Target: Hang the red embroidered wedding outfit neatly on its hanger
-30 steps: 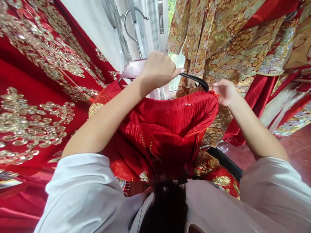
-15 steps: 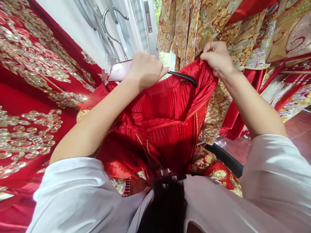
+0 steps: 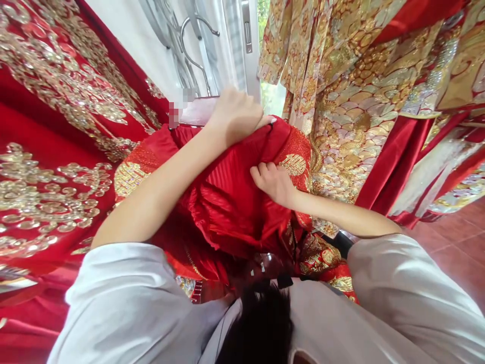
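Observation:
Closed in a fist, my left hand (image 3: 239, 115) grips the black hanger at the neckline of a red garment (image 3: 227, 174) with a pleated lining. The hanger itself is hidden now by my hand and the cloth. The garment's shoulders are red with gold round emblems (image 3: 293, 164), and the right shoulder lies over the hanger's end. My right hand (image 3: 276, 183) is closed, fingers curled on the red cloth at the garment's front, right of centre. Folds of lining bunch below both hands.
Red gowns with beaded gold patterns (image 3: 56, 96) hang at the left. Gold-patterned robes (image 3: 341, 116) hang at the right. A metal hook (image 3: 199, 30) stands before a silvery door frame (image 3: 248, 45). Reddish floor tiles (image 3: 454, 237) show at lower right.
My right hand has let go of the garment's right shoulder edge and come down and left onto its front. The shoulder now covers the black hanger end that was bare.

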Demonstrator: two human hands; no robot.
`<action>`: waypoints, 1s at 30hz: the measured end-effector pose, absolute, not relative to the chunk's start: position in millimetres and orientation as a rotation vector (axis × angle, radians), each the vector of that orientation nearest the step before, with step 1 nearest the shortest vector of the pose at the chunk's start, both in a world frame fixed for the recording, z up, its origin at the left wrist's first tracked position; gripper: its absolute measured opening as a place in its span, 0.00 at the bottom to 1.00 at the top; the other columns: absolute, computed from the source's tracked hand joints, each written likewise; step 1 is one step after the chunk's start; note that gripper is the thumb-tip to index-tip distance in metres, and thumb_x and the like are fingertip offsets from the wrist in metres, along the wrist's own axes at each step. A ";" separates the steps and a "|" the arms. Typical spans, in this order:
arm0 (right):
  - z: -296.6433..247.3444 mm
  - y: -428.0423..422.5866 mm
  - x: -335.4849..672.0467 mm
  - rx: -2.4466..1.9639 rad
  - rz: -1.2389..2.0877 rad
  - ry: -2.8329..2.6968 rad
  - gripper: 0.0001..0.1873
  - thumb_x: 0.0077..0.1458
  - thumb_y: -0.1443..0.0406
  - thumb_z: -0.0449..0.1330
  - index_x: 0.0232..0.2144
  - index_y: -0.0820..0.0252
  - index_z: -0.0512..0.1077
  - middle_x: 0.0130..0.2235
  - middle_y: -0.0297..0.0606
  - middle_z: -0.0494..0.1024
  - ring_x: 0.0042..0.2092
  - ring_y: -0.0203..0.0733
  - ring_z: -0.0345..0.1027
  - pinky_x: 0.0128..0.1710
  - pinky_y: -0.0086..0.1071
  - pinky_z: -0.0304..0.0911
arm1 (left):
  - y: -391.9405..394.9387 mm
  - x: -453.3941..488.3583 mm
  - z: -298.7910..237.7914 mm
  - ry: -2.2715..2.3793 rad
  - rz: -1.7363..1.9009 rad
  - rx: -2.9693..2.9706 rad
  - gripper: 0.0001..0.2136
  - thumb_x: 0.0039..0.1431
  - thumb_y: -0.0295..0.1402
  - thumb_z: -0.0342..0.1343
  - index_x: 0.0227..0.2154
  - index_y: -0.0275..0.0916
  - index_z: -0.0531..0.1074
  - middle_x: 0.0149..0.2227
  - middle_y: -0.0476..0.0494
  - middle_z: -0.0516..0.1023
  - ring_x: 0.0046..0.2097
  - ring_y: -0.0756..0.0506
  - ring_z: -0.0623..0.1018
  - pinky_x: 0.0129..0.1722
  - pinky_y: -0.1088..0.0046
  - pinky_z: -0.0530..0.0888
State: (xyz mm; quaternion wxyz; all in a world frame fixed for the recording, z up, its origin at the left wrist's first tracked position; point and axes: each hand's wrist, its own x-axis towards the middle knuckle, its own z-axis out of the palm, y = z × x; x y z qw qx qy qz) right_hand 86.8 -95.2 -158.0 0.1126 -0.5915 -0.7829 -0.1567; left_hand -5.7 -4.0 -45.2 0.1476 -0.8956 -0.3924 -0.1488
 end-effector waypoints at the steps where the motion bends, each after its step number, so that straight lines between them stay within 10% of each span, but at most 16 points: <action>1: -163.8 -87.1 87.5 -1.771 -0.493 -2.340 0.24 0.59 0.75 0.35 0.42 0.62 0.69 0.40 0.52 0.72 0.39 0.46 0.65 0.30 0.34 0.53 | -3.6 -6.1 -45.7 -1.126 -0.430 -2.587 0.25 0.62 0.48 0.39 0.45 0.35 0.74 0.45 0.34 0.76 0.49 0.36 0.69 0.51 0.55 0.55; 10: -114.1 -91.6 117.1 -1.550 -0.279 -1.938 0.15 0.61 0.57 0.50 0.43 0.60 0.68 0.28 0.42 0.71 0.36 0.44 0.66 0.32 0.30 0.55 | -39.5 -69.4 -30.9 -1.115 -0.849 -2.329 0.18 0.63 0.36 0.41 0.52 0.38 0.68 0.52 0.41 0.72 0.52 0.42 0.69 0.53 0.64 0.61; 16: -53.1 -36.0 121.1 -1.164 -0.057 -2.059 0.04 0.54 0.66 0.60 0.32 0.62 0.71 0.30 0.36 0.69 0.34 0.35 0.60 0.34 0.27 0.53 | -61.8 -158.0 -45.0 -1.622 -0.678 -2.413 0.23 0.62 0.47 0.39 0.49 0.39 0.69 0.45 0.40 0.75 0.41 0.42 0.70 0.45 0.66 0.65; 22: -37.8 -10.2 100.9 -1.048 0.498 -2.079 0.19 0.57 0.61 0.59 0.17 0.61 0.61 0.18 0.32 0.62 0.20 0.29 0.50 0.21 0.26 0.44 | -49.0 -171.2 -66.1 -1.644 -0.828 -2.461 0.27 0.62 0.52 0.33 0.33 0.42 0.74 0.29 0.47 0.73 0.32 0.47 0.61 0.36 0.66 0.62; 30: -36.8 -14.7 102.9 -1.092 0.341 -2.115 0.18 0.57 0.65 0.58 0.16 0.62 0.63 0.16 0.31 0.63 0.18 0.26 0.50 0.19 0.25 0.45 | -12.4 -151.5 -57.1 -1.607 -1.045 -2.560 0.36 0.54 0.64 0.32 0.35 0.41 0.75 0.25 0.42 0.69 0.35 0.42 0.62 0.40 0.58 0.62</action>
